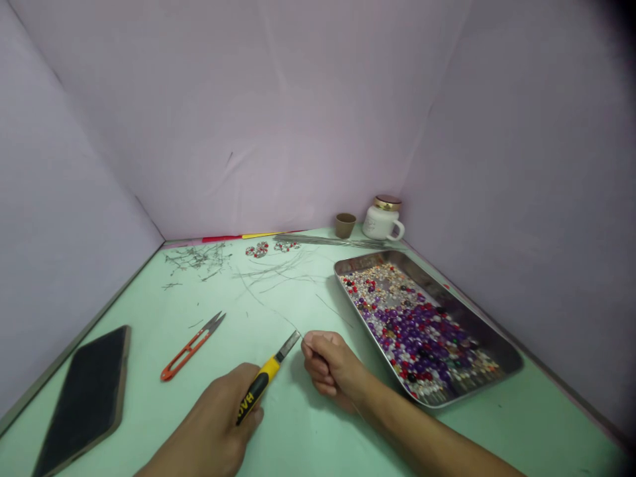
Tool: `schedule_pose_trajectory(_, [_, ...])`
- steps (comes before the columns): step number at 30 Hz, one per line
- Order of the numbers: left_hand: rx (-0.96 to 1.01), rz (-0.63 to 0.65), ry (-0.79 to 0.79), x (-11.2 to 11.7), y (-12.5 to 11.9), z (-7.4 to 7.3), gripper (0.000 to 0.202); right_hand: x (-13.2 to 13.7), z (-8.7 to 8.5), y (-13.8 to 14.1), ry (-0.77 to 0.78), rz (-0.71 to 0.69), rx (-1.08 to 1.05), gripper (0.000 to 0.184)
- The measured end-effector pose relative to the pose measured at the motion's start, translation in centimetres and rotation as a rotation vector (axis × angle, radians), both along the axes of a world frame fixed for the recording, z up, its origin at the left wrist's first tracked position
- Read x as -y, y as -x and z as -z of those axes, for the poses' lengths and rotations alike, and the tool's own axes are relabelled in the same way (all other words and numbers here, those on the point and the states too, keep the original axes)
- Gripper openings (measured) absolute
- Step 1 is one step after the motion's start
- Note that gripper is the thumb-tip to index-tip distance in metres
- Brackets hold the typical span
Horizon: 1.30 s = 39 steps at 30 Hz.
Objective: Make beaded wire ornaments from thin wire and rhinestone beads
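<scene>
My left hand is closed round the yellow and black handles of a pair of pliers, whose grey jaws point up and to the right. The jaw tips meet a thin wire just left of my right hand. That hand is a loose fist resting on the green table, pinching the wire's near end. The wire runs away from the hands toward the back of the table.
A metal tray of purple, red and pearl beads lies at the right. Orange thread snips and a dark phone lie at the left. Wire scraps, two beaded pieces, a small brown cup and a white lidded mug sit at the back.
</scene>
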<state>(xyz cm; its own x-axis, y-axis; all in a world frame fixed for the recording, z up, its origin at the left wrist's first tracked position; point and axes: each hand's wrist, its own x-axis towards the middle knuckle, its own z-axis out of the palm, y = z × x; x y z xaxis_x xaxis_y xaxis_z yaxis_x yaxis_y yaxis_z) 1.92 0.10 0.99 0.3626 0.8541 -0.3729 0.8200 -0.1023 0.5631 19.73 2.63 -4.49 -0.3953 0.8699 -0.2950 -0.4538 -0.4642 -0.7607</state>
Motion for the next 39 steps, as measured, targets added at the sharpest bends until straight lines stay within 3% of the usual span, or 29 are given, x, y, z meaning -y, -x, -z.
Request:
schedule_pose_trajectory(7, [-0.017, -0.025, 0.010, 0.3, 0.0, -0.2, 0.006, 0.2, 0.0, 0.3, -0.025, 0.043, 0.106, 0.019])
schedule_pose_trajectory(13, [0.003, -0.046, 0.018, 0.2, 0.3, 0.5, 0.015, 0.2, -0.4, 0.4, -0.044, 0.055, 0.110, 0.018])
schedule_pose_trajectory(23, [0.072, -0.090, -0.009, 0.0, 0.3, 0.7, 0.009, 0.2, 0.2, 0.6, -0.132, 0.135, 0.161, 0.022])
schedule_pose_trajectory(28, [0.239, -0.046, 0.179, -0.6, 0.4, 0.0, 0.008, 0.3, 0.1, 0.6, -0.141, 0.118, 0.127, 0.024])
schedule_pose_trajectory(35, [0.295, -0.036, 0.241, -1.3, 1.2, 0.0, 0.003, 0.5, 0.6, 0.4, -0.316, 0.199, 0.484, 0.021])
schedule_pose_trajectory(39, [0.256, -0.040, 0.207, -1.2, 1.6, 0.2, 0.007, 0.4, 0.7, 0.3, -0.320, 0.219, 0.531, 0.021])
